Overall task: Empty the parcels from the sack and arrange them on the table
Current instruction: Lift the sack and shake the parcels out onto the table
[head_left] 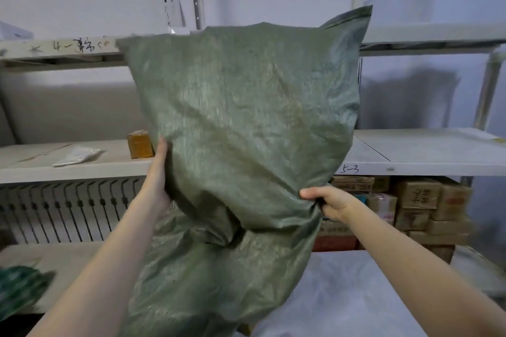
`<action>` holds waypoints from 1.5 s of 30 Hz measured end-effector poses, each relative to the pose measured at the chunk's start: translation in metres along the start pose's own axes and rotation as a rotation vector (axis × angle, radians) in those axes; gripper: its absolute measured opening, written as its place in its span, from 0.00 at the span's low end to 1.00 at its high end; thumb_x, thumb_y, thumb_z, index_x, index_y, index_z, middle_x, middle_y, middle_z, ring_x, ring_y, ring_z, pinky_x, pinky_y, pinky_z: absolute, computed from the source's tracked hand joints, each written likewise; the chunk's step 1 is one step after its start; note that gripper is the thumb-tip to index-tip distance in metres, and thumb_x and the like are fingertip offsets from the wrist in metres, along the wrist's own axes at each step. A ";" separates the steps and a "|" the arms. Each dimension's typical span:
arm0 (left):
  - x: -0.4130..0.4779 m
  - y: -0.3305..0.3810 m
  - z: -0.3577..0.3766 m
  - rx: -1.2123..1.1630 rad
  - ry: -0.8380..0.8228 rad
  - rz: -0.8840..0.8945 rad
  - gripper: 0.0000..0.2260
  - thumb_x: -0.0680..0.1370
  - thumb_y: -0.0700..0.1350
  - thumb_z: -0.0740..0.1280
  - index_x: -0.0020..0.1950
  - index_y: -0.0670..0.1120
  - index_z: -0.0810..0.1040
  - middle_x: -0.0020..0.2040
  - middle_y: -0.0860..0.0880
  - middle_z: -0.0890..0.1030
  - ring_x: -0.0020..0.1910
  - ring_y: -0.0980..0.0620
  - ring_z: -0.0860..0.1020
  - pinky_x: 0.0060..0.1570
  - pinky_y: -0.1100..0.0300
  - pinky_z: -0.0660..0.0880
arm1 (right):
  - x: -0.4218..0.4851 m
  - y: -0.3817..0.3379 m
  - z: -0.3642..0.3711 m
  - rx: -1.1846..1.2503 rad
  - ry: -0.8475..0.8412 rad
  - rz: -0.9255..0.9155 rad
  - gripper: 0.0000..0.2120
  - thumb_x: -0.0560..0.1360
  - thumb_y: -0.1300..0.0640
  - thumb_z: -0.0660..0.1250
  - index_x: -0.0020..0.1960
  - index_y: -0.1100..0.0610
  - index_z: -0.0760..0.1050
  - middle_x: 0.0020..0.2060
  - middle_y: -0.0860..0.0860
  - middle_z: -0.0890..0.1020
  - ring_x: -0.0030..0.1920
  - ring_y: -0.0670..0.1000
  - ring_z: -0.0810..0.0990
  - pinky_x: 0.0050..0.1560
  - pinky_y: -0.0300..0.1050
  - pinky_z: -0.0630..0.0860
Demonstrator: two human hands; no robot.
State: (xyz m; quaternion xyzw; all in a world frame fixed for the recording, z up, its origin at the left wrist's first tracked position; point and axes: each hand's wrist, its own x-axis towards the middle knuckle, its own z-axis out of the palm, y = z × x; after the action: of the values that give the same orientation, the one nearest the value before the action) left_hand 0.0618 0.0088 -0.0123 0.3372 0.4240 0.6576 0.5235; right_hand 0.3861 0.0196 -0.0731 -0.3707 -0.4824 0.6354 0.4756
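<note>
A large green woven sack (241,123) is held up in front of me, its sewn bottom corners pointing upward and its lower part hanging down toward the white table (356,295). My left hand (157,175) grips the sack's left side, fingers behind the fabric. My right hand (328,204) pinches a bunched fold on the sack's right side. No parcels from the sack are visible; the sack hides the table area beneath it.
White metal shelving stands behind. A small brown box (139,143) and a white plastic packet (76,156) lie on the middle shelf at left. Several cardboard boxes (416,205) are stacked under the right shelf. A green object (19,290) lies at the left edge.
</note>
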 end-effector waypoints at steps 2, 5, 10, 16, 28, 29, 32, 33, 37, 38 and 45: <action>0.008 -0.017 -0.012 -0.034 0.041 -0.042 0.45 0.56 0.75 0.71 0.68 0.54 0.71 0.62 0.49 0.78 0.59 0.43 0.77 0.58 0.40 0.73 | -0.002 0.011 -0.011 -0.067 0.024 0.049 0.20 0.67 0.75 0.71 0.54 0.58 0.74 0.49 0.53 0.82 0.49 0.52 0.80 0.50 0.47 0.77; 0.014 -0.062 -0.029 -0.047 0.126 -0.162 0.39 0.57 0.70 0.75 0.64 0.56 0.75 0.60 0.47 0.80 0.58 0.41 0.78 0.56 0.36 0.73 | 0.004 0.032 -0.032 -0.115 0.050 0.054 0.27 0.65 0.73 0.74 0.61 0.58 0.72 0.57 0.57 0.79 0.54 0.54 0.79 0.55 0.50 0.76; 0.004 -0.093 -0.031 -0.079 0.233 -0.138 0.19 0.75 0.43 0.68 0.66 0.53 0.73 0.63 0.45 0.77 0.58 0.40 0.76 0.50 0.36 0.74 | 0.024 0.042 -0.055 -0.124 0.104 -0.042 0.57 0.50 0.65 0.81 0.71 0.45 0.57 0.63 0.54 0.73 0.62 0.55 0.75 0.62 0.57 0.74; -0.003 -0.091 -0.044 -0.205 0.285 0.017 0.08 0.79 0.41 0.62 0.49 0.55 0.74 0.59 0.49 0.78 0.56 0.46 0.77 0.59 0.38 0.71 | 0.039 0.013 -0.057 -0.236 0.086 -0.148 0.69 0.46 0.49 0.86 0.77 0.46 0.48 0.71 0.48 0.65 0.69 0.53 0.67 0.67 0.55 0.70; -0.014 -0.083 -0.030 0.051 0.058 -0.125 0.23 0.70 0.59 0.72 0.58 0.46 0.79 0.51 0.43 0.84 0.50 0.43 0.82 0.53 0.48 0.76 | 0.064 0.022 -0.064 -0.211 0.597 -0.030 0.06 0.80 0.62 0.63 0.56 0.58 0.75 0.57 0.59 0.80 0.55 0.59 0.79 0.57 0.54 0.77; -0.010 -0.079 -0.030 0.105 0.041 -0.131 0.28 0.67 0.59 0.75 0.61 0.46 0.78 0.54 0.43 0.83 0.51 0.43 0.82 0.56 0.46 0.76 | 0.061 0.026 -0.067 -0.204 0.633 -0.021 0.06 0.80 0.62 0.62 0.56 0.59 0.74 0.57 0.60 0.80 0.55 0.59 0.79 0.57 0.54 0.77; 0.010 -0.072 -0.026 0.272 0.124 -0.078 0.18 0.73 0.47 0.72 0.61 0.43 0.78 0.56 0.41 0.82 0.49 0.44 0.81 0.53 0.50 0.77 | 0.055 0.027 -0.074 -0.155 0.727 -0.058 0.08 0.81 0.60 0.59 0.59 0.58 0.73 0.56 0.58 0.79 0.55 0.59 0.78 0.61 0.57 0.75; 0.014 -0.067 -0.023 0.282 0.161 -0.059 0.14 0.76 0.44 0.70 0.61 0.42 0.78 0.56 0.41 0.82 0.50 0.45 0.81 0.53 0.51 0.77 | 0.053 0.025 -0.072 -0.090 0.749 -0.090 0.09 0.81 0.60 0.59 0.60 0.58 0.73 0.56 0.57 0.78 0.55 0.57 0.77 0.61 0.55 0.74; 0.028 -0.044 -0.005 0.196 0.172 0.018 0.05 0.79 0.41 0.65 0.54 0.43 0.77 0.56 0.43 0.80 0.57 0.43 0.78 0.59 0.48 0.75 | 0.048 0.000 -0.064 0.165 0.798 -0.236 0.06 0.82 0.61 0.58 0.51 0.55 0.73 0.50 0.53 0.78 0.51 0.53 0.76 0.58 0.49 0.74; 0.031 -0.038 -0.001 0.169 0.152 0.057 0.02 0.79 0.40 0.65 0.49 0.46 0.76 0.53 0.44 0.80 0.56 0.43 0.79 0.58 0.49 0.75 | 0.047 -0.010 -0.061 0.187 0.806 -0.273 0.07 0.81 0.61 0.58 0.48 0.55 0.72 0.48 0.53 0.78 0.49 0.52 0.76 0.54 0.48 0.75; 0.028 0.001 0.027 0.048 0.089 0.111 0.10 0.72 0.31 0.59 0.41 0.46 0.70 0.44 0.48 0.77 0.41 0.50 0.76 0.40 0.57 0.75 | 0.022 -0.052 -0.064 0.270 0.656 -0.248 0.10 0.73 0.60 0.59 0.51 0.58 0.76 0.52 0.56 0.80 0.51 0.57 0.79 0.58 0.53 0.76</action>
State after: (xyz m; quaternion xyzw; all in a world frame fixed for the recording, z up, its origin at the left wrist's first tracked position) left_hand 0.0787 0.0411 0.0001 0.3429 0.4433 0.6896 0.4587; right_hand 0.4526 0.0619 -0.0394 -0.4272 -0.2576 0.4785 0.7226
